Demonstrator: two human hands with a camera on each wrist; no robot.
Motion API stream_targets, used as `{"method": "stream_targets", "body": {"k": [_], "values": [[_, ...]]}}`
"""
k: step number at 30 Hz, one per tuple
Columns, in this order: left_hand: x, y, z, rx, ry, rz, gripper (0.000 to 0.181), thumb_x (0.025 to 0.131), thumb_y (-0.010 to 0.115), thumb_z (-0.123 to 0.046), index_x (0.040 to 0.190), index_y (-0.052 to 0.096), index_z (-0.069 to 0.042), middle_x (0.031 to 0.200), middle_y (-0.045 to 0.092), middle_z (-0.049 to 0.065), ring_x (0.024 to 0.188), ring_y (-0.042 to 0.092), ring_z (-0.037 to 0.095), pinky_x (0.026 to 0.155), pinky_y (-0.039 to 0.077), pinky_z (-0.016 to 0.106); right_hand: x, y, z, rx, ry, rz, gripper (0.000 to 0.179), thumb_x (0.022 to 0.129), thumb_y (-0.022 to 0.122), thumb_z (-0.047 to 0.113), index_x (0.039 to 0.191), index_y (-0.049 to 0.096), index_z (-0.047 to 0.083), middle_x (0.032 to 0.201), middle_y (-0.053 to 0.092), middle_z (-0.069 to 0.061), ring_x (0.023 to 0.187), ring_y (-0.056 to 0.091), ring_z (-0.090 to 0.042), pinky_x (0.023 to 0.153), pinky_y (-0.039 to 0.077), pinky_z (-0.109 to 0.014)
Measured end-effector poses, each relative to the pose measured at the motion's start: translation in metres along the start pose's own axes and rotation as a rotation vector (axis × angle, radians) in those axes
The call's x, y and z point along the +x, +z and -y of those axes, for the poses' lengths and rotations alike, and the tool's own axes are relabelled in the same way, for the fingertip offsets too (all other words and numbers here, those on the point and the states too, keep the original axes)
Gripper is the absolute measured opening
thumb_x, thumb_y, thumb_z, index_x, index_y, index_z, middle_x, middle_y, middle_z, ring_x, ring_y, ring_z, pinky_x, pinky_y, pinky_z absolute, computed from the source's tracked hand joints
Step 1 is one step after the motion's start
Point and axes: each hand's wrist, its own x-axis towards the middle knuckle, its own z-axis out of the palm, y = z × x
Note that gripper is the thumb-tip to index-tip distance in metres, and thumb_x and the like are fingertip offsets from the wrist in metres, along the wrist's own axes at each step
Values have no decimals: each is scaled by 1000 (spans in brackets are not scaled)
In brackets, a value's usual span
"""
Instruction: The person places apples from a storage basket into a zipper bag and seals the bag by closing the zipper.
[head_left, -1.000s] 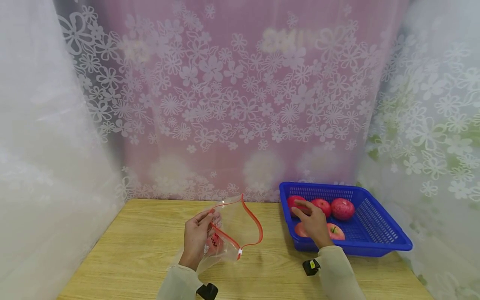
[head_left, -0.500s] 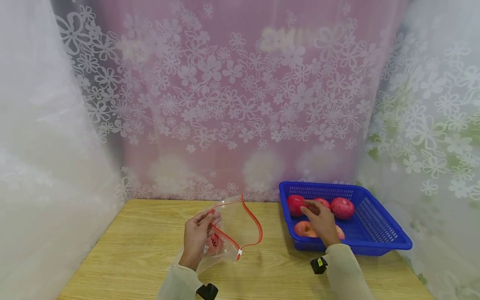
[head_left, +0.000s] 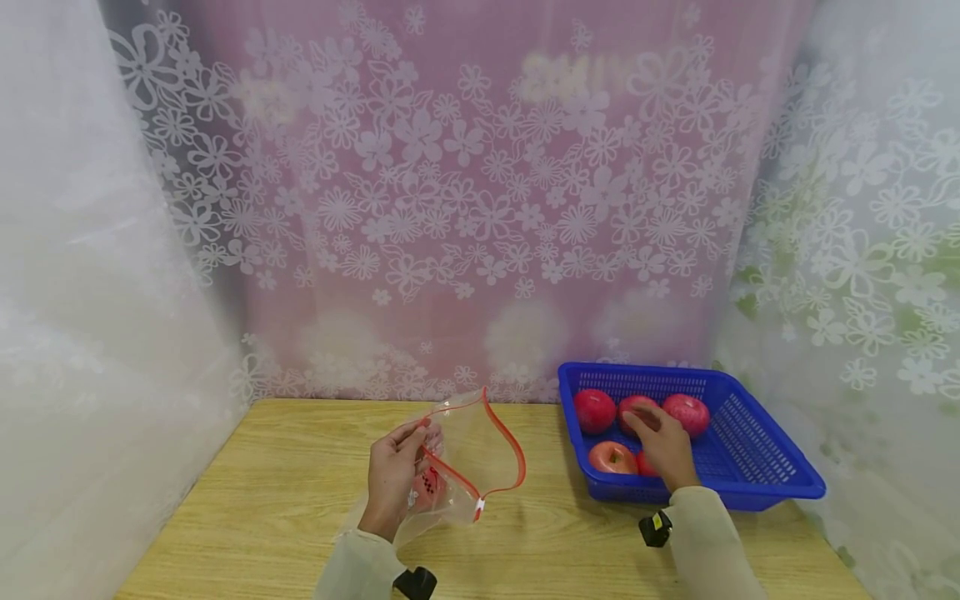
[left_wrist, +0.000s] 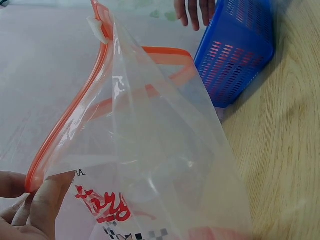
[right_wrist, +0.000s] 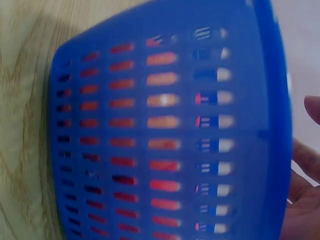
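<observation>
My left hand [head_left: 393, 477] pinches the rim of a clear zip bag [head_left: 468, 450] with an orange-red zip and a white slider. The bag's mouth gapes toward the right, and red lettering [left_wrist: 105, 204] shows on its side in the left wrist view. My right hand [head_left: 666, 443] hovers over the blue basket [head_left: 757, 493], fingers bent loosely and holding nothing that I can see. Near its fingertips is a red apple [head_left: 637, 410], partly covered by them. Other apples around it include a red one [head_left: 595, 411], a paler one [head_left: 612, 458] and one at the back [head_left: 687, 414].
A wooden table [head_left: 247, 500] carries the bag and basket. The basket's slotted wall [right_wrist: 165, 125] fills much of the right wrist view. Floral plastic sheeting [head_left: 480, 208] hangs behind the table and at both sides.
My right hand has drifted to the right over the basket, uncovering the apples at the basket's left and covering part of the front right one. The left hand and bag have stayed still.
</observation>
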Motion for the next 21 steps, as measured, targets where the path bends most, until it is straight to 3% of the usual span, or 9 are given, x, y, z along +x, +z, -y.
{"method": "stream_targets", "body": {"k": [9, 12, 14, 16, 19, 21], "values": [[0, 0, -1, 9, -3, -1, 30, 100, 54, -13, 122, 61, 6, 100, 72, 9, 71, 63, 6, 58, 54, 18, 8, -11, -15, -62, 49, 55, 63, 99, 47, 48, 137, 48, -2, 137, 49, -28, 129, 41, -44, 108, 30, -56], [0, 0, 0, 9, -2, -3, 30, 100, 54, -12, 122, 62, 7, 100, 72, 9, 71, 63, 6, 58, 54, 18, 10, -14, -19, -108, 62, 72, 64, 100, 45, 49, 137, 48, -3, 135, 49, -29, 121, 48, -44, 100, 39, -55], [0, 0, 0, 8, -1, -3, 30, 100, 54, -12, 122, 61, 7, 100, 72, 9, 71, 63, 6, 58, 54, 18, 12, -16, -21, -120, 77, 83, 63, 100, 44, 48, 137, 47, -4, 133, 50, -30, 105, 55, -43, 86, 48, -49], [1, 0, 0, 8, -5, -6, 30, 100, 54, -12, 122, 61, 7, 100, 72, 9, 72, 64, 7, 59, 54, 18, 13, -19, -22, -140, 80, 100, 64, 100, 43, 48, 136, 47, -5, 133, 50, -30, 103, 56, -43, 84, 49, -50], [1, 0, 0, 4, -11, -6, 31, 100, 53, -12, 122, 61, 7, 102, 72, 10, 74, 65, 6, 59, 53, 18, 16, -25, -24, -160, 91, 141, 63, 102, 40, 46, 136, 46, -7, 134, 47, -32, 111, 52, -47, 91, 45, -56], [0, 1, -1, 2, -13, -9, 31, 100, 53, -12, 122, 61, 8, 103, 72, 10, 73, 65, 6, 58, 53, 17, 18, -29, -27, -186, 88, 171, 64, 103, 38, 45, 136, 45, -9, 136, 45, -33, 123, 43, -50, 101, 35, -61]]}}
